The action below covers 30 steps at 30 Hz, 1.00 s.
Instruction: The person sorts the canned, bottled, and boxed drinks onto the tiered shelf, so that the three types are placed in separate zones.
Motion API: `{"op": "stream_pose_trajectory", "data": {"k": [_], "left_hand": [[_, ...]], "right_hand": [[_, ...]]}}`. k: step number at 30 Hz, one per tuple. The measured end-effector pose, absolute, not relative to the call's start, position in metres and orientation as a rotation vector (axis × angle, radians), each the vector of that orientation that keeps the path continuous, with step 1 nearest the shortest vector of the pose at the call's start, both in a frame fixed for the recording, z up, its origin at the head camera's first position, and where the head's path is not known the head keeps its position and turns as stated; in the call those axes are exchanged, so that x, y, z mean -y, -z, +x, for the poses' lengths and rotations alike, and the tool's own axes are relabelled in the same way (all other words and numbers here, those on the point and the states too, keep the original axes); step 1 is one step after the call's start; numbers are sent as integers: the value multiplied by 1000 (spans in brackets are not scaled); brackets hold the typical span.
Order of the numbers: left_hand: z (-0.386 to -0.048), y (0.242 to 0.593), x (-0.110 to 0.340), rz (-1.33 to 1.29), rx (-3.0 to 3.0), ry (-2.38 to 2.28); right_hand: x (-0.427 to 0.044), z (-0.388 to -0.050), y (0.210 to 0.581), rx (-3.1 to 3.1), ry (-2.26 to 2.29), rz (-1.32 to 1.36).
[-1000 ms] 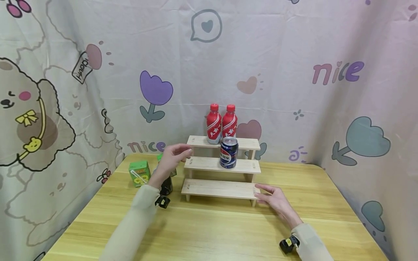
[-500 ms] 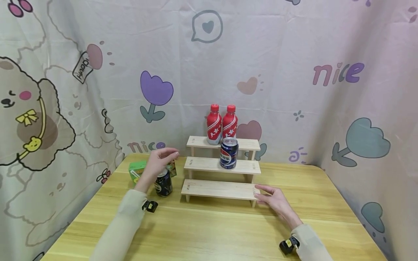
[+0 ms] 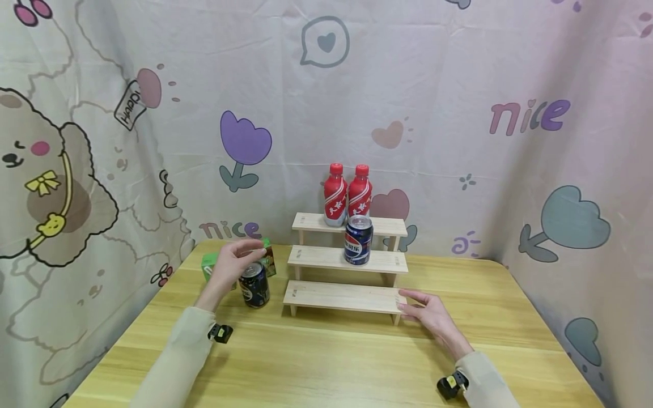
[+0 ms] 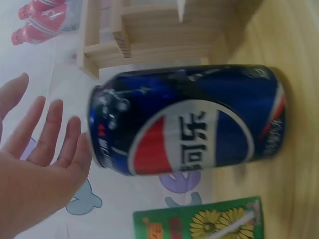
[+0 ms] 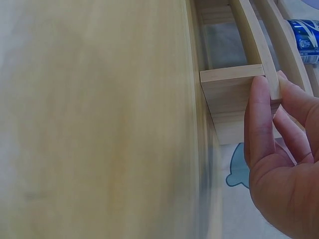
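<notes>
A three-tier wooden display stand [image 3: 344, 297] is on the table, and my right hand [image 3: 435, 318] pinches the right end of its lowest board. In the right wrist view the thumb and fingers [image 5: 261, 117] lie on either side of that board's edge. My left hand [image 3: 230, 269], fingers loosely bent and holding nothing, hovers just above and behind a dark blue cola can [image 3: 255, 290] standing left of the stand. The left wrist view shows this can [image 4: 189, 119] close up, near the fingertips. Another blue cola can [image 3: 358, 241] stands on the middle tier.
Two red bottles [image 3: 335, 195] stand on the top tier, the right one partly behind the can. A green drink carton [image 3: 208, 265] is partly hidden by my left hand; another carton [image 3: 269, 259] stands behind the table can. A patterned curtain [image 3: 439, 73] surrounds the table [image 3: 331, 362].
My left hand has moved left and slightly down, away from the stand, uncovering the can on the table. My right hand stays at the lowest board.
</notes>
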<state>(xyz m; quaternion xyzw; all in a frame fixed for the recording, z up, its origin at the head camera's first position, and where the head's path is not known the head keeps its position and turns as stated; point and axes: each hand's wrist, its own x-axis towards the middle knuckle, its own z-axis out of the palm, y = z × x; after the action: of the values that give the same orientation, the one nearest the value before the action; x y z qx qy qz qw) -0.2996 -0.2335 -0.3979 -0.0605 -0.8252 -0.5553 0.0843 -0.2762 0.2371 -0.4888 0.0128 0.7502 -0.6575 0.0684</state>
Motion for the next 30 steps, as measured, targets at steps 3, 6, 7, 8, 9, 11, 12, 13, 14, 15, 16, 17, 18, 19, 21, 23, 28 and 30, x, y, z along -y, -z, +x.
{"op": "stream_pose_trajectory", "data": {"k": [3,6,7,8,9,11,12,13,14,15,16,17,18,19,21,23,28,30], "left_hand": [[-297,403,237,-154,2464,1649],[-294,407,241,-139,2467,1636],[-294,408,242,-133,2466,1637],[-293,410,243,-134,2464,1642],[-293,412,244,-135,2460,1648],[-292,415,245,-134,2453,1666],[-291,417,246,-144,2449,1669],[-291,418,247,-151,2446,1677],[-290,419,248,-153,2447,1678],[-289,421,248,-151,2449,1673],[-288,422,249,-150,2449,1672],[-287,424,249,-144,2452,1667],[-287,426,249,-135,2454,1660],[-286,428,250,-121,2457,1655],[-286,434,251,-99,2463,1631],[-287,438,251,-79,2467,1618],[-286,444,252,-42,2478,1607],[-286,446,253,-31,2488,1603]], "right_hand": [[-237,-276,489,-2259,1982,38],[-237,-276,490,-2259,1984,31],[-237,-276,490,-2259,1986,30],[-238,-276,490,-2257,1988,29],[-238,-276,490,-2255,1988,29],[-238,-276,490,-2254,1989,29],[-238,-275,489,-2253,1989,29],[-238,-275,489,-2252,1989,30],[-238,-275,488,-2251,1988,30],[-238,-275,488,-2250,1987,30],[-238,-275,487,-2249,1986,30],[-237,-274,487,-2248,1985,30],[-237,-274,487,-2246,1985,31],[-237,-274,487,-2247,1983,31],[-237,-275,487,-2250,1982,33],[-237,-275,487,-2252,1979,32],[-237,-275,488,-2251,1979,21],[-237,-274,487,-2251,1979,19]]}}
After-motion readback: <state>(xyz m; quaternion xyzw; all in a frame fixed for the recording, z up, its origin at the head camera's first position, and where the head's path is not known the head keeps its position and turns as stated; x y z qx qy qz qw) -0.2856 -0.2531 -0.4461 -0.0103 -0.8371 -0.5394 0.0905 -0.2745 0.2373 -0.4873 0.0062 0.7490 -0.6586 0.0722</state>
